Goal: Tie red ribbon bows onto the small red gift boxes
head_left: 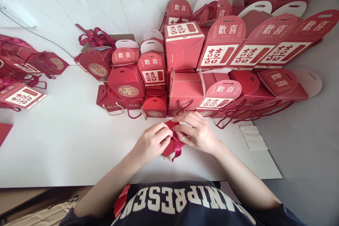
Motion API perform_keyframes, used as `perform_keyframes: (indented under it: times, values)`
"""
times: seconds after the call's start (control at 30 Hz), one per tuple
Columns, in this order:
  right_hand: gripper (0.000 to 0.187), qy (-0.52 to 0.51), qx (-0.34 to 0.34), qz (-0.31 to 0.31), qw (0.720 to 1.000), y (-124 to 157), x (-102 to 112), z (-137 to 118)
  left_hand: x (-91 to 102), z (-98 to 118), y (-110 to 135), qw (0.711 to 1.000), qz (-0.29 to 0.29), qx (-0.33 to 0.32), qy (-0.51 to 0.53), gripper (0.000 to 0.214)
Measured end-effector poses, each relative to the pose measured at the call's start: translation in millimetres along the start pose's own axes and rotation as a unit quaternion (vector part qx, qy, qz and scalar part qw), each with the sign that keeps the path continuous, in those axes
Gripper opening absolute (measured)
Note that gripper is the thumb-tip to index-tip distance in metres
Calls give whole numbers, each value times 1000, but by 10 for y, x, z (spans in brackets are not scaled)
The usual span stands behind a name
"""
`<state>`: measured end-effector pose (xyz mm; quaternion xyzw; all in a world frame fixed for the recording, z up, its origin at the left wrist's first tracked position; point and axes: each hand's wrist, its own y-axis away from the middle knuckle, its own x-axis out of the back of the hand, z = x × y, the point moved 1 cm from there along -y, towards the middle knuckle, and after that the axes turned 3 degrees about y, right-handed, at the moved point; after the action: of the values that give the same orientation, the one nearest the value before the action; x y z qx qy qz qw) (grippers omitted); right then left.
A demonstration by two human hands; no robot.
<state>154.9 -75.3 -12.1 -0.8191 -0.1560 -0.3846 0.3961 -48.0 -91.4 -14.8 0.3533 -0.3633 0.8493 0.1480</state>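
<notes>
At the near part of the white tabletop, between left hand and right hand: one small red box, raised just off the surface, long axis slanting from lower left to upper right, upper end under the right fingers. Burgundy satin ribbon across the box, one loose tail hanging toward the table. Left fingers narrow, pinched on the ribbon at the box; right fingers curled close over the box top. Knot hidden by the fingers, so no finished bow in view. Beyond the hands, rows of red gift boxes, many printed with the double-happiness character; twisted red cord tied on one near box.
</notes>
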Motion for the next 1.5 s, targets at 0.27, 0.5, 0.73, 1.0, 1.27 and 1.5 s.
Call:
perform_keyframes:
  times: [0.27,0.5,0.73,1.0,1.27,1.5]
  values:
    - [29,-228,-196,-101,949,-40,1,4,-19,-22,34,1000,3,-11,-11,16]
    - [23,-374,-284,-107,876,-11,-90,37,-16,-7,18,999,0,-23,-40,14]
    - [23,-390,-285,-105,869,3,-104,27,270,234,30,982,1,118,-147,17]
    - [16,-388,-268,-99,877,18,-103,36,271,241,88,964,-55,246,-84,18]
    - [14,-384,-268,-100,878,29,-88,39,227,161,63,963,-41,267,2,12]
    - [16,-379,-267,-99,881,45,-70,40,225,87,118,984,-24,175,2,11]
